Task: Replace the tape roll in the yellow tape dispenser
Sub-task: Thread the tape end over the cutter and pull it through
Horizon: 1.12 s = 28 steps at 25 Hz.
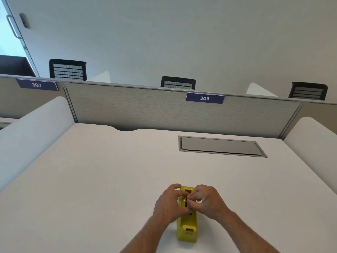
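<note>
While gripping dispenser [187, 227], both hands [187, 202] curled.

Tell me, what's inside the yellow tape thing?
A dark slot shows in the top of the yellow tape dispenser. The left hand and right hand cover its middle, so any tape roll inside cannot be seen.

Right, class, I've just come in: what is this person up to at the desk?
A person is working on a yellow tape dispenser that stands on a white desk. The left hand grips the dispenser's side, and the right hand reaches its curled fingers into the open middle where a roll would sit. Whether a roll is in there cannot be seen, and no spare roll is in view. Behind them, a grey cable hatch is set into the desk, and the partition carries a sign reading 306.
</note>
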Each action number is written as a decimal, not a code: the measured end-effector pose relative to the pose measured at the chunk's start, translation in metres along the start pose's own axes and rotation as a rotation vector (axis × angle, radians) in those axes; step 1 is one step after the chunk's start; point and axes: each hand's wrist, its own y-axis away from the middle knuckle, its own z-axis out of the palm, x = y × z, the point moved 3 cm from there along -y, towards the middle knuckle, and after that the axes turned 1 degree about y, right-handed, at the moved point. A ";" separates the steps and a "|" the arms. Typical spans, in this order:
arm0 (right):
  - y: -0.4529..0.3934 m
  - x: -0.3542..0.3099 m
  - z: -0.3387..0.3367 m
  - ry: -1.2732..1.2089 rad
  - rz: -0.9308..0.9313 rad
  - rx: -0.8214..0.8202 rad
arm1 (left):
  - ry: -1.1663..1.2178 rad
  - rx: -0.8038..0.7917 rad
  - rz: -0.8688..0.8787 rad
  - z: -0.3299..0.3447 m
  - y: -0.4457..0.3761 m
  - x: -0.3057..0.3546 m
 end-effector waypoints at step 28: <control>-0.002 -0.005 -0.005 0.048 -0.068 -0.062 | -0.020 -0.007 -0.011 0.000 -0.002 -0.001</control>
